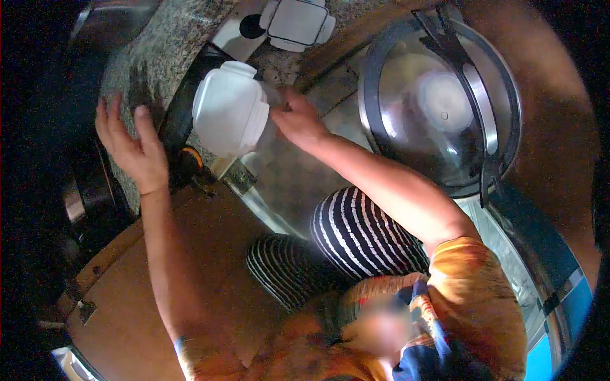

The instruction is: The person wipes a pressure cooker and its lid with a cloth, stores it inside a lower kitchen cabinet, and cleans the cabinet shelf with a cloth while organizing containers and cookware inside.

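A white food container lid with clip flaps [230,109] is tilted over the edge of the granite counter. At its right side my right hand [302,120] is closed, gripping it; the fingertips are partly hidden and slightly blurred. Whether a container body sits beneath the lid I cannot tell. My left hand [135,143] is raised to the left of the lid, fingers spread and holding nothing. A second white clip-flap lid [297,23] lies farther back on the counter, beside a dark round spot [253,26].
To the right stands a large round appliance with a transparent lid and dark handle [445,105]. A speckled granite counter [152,54] runs along the upper left. A brown cabinet door [146,273] hangs open below, near the striped trouser legs [368,232].
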The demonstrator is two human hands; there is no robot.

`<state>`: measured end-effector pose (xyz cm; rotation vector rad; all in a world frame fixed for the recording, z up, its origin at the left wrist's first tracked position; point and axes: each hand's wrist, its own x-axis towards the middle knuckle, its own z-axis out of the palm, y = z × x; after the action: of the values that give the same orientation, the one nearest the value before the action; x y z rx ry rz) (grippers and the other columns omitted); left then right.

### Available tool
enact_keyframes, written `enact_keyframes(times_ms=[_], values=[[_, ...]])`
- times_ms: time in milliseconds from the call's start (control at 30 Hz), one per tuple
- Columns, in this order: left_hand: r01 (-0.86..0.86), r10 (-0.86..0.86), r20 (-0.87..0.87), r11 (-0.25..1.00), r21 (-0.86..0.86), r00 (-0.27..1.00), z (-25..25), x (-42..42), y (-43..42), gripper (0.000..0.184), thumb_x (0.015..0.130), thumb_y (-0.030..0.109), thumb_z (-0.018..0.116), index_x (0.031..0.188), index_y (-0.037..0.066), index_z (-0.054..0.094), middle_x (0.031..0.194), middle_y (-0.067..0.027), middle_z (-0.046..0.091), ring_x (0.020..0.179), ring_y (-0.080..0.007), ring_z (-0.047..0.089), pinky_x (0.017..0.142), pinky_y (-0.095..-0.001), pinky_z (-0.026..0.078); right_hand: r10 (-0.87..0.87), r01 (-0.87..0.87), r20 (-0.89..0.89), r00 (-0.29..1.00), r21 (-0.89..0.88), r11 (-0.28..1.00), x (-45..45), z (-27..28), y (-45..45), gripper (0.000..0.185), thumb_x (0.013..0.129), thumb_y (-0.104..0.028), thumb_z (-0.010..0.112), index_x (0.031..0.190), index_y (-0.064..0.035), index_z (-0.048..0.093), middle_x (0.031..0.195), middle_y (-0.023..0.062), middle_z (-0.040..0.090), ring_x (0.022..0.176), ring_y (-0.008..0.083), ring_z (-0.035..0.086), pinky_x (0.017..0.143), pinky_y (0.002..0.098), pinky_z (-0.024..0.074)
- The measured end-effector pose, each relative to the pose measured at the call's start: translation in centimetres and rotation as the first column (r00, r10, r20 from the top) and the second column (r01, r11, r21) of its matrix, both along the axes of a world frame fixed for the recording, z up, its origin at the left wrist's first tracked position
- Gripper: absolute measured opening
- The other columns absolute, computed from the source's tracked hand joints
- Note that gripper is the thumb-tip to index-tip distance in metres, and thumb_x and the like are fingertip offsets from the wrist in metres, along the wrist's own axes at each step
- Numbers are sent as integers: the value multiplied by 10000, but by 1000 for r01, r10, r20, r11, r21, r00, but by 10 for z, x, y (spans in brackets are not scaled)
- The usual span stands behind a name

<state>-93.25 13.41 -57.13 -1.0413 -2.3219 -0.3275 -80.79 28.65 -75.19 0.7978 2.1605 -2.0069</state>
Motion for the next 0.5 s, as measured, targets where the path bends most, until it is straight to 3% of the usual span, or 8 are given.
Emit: enact_keyframes(times_ms=[133,200,367,433,500], values=[[-142,138,158,990,16,978,-8,-41,-35,407,943,292,526,1221,-3,562,1327,-231,476,1258,-364,420,1064,-428,307,-101,101,-120,988,-8,995,-3,8,31,383,827,-208,589,1126,28,548,791,123,643,571,196,626,509,327,510],[-168,173,111,984,-51,979,-21,-56,-48,421,947,320,509,1215,1,567,1322,-231,480,1247,-373,428,1058,-428,317,-159,169,-214,964,30,985,-9,5,47,434,833,-211,591,1171,53,525,819,134,635,560,202,621,497,317,518],[-244,242,76,969,24,967,-32,-65,-39,433,950,354,486,1183,4,588,1272,-220,527,1190,-379,475,1019,-432,360,-247,233,-28,969,-240,942,-49,41,94,576,826,-221,618,1313,33,446,941,173,632,573,226,629,463,325,521],[-246,245,61,969,7,968,-30,-63,-27,429,948,353,487,1162,-1,599,1234,-211,560,1155,-374,505,997,-431,382,-272,234,-47,961,-386,892,-88,-21,115,599,807,-238,647,1311,19,451,1057,195,601,695,253,648,560,370,548],[-275,275,32,961,-13,961,-34,-69,-19,426,946,356,486,1150,2,608,1195,-205,584,1119,-372,530,972,-430,401,-240,238,44,970,-385,892,-107,-25,124,577,826,-300,648,1293,-9,475,1114,191,589,831,276,633,681,418,527]])
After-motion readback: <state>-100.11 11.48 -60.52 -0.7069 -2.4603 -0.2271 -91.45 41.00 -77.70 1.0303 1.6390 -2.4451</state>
